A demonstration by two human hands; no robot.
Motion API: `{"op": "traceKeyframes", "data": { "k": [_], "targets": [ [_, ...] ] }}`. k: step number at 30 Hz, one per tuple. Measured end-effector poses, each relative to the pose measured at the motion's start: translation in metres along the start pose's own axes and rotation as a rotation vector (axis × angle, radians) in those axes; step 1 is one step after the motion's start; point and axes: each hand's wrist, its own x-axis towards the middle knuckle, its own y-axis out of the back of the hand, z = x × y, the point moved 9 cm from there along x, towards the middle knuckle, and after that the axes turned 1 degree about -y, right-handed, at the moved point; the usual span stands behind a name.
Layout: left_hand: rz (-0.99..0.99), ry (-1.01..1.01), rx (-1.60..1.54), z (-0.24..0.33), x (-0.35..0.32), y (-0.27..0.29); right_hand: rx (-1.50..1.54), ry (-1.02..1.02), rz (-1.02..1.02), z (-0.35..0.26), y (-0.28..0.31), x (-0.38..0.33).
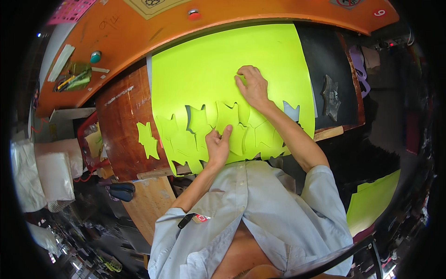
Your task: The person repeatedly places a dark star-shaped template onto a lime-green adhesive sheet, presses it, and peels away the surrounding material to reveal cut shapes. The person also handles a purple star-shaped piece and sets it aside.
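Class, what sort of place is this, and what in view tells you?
Probably a cutting workshop: a lime-green sheet with pointed shapes cut into it, what looks like a similarly jagged cutting die, and an orange machine-like beam with buttons.

An orange beam (139, 35) bears a teal button (95, 56) — pale plastic bags (55, 176) at left.

Wooden table (120, 139) carries lime sheet (223, 60), cutout (148, 141)

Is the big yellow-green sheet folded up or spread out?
Spread out: the sheet lies open across the brown table, its far part wide and smooth, with cut shapes nearer the person.
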Motion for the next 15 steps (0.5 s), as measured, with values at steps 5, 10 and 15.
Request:
{"op": "traceKeyframes", "data": {
  "k": [5, 10, 15],
  "targets": [
    [-0.152, 0.216, -0.355, -0.016, 0.011, -0.011, -0.106, 0.066, -0.035, -0.001, -0.014, -0.006],
    [-0.264, 0.349, -0.494, -0.027, 0.015, -0.023, -0.195, 0.221, -0.117, -0.026, -0.021, 0.000],
    [0.004, 0.084, -0.077, -0.023, -0.010, 0.016, -0.145, 0.198, -0.089, -0.021, -0.022, 0.001]
  ]
}}
